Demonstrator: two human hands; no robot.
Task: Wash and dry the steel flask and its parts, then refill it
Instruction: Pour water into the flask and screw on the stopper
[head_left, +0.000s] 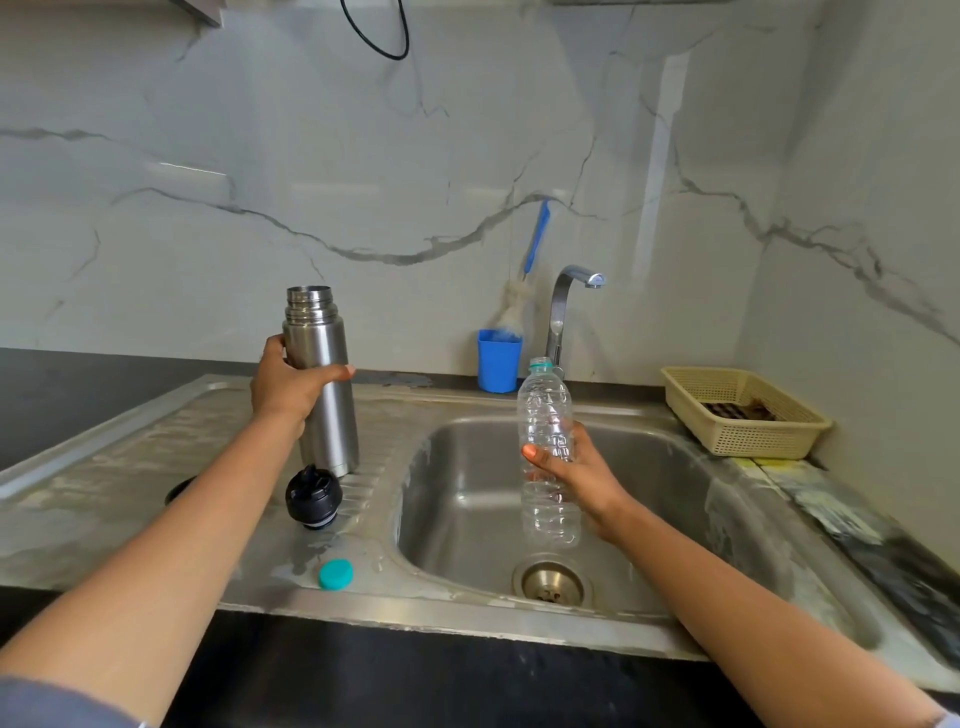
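Observation:
The steel flask (322, 379) stands upright and uncapped on the sink's drainboard (130, 499). My left hand (291, 384) is wrapped around its upper body. Its black stopper (313, 496) lies on the drainboard just in front of the flask. A small teal bottle cap (335, 574) lies nearer the front edge. My right hand (576, 467) holds a clear plastic bottle (548, 452) upright over the sink basin (467, 519); the bottle is uncapped and looks empty.
A steel tap (563, 306) rises behind the basin. A blue cup (498, 361) with a blue-handled bottle brush (535, 239) stands beside it. A beige plastic basket (743, 410) sits at the back right. Black counter runs along the front and left.

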